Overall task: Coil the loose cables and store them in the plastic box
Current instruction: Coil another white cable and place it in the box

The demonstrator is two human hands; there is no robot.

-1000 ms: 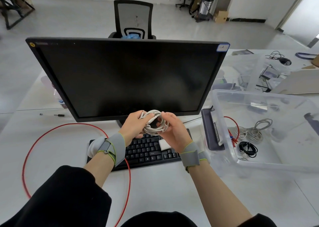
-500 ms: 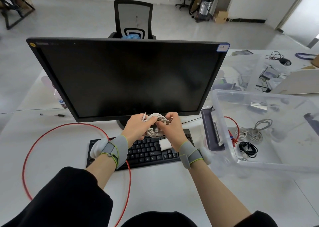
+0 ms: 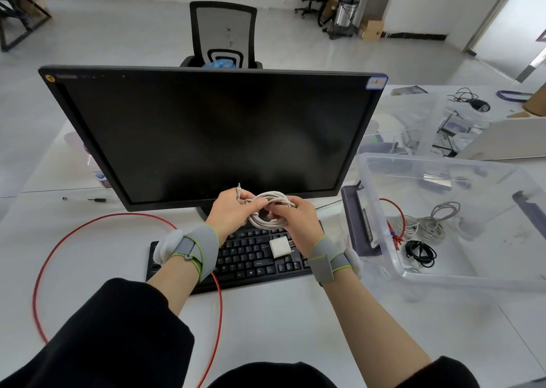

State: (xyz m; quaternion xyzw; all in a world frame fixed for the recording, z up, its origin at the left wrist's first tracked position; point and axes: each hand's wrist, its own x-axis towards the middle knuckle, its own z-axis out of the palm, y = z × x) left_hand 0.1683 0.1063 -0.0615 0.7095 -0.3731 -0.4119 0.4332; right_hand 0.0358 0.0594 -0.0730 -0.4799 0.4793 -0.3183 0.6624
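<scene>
Head view: both hands point(image 3: 233, 210) point(image 3: 298, 219) grip white cable coil point(image 3: 267, 210), plug tip point(image 3: 239, 185) pointing up.

Black monitor point(image 3: 212, 139) upright mid-desk, screen dark. Black keyboard point(image 3: 254, 257) in front of it, small white block point(image 3: 279, 247) on the keys. Mesh-back office chair point(image 3: 223, 34) behind the monitor. Vacuum cleaner point(image 3: 344, 15) and cardboard box point(image 3: 370, 30) by the far wall.

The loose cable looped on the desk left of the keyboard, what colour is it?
Red, clearest in the head view.
</scene>
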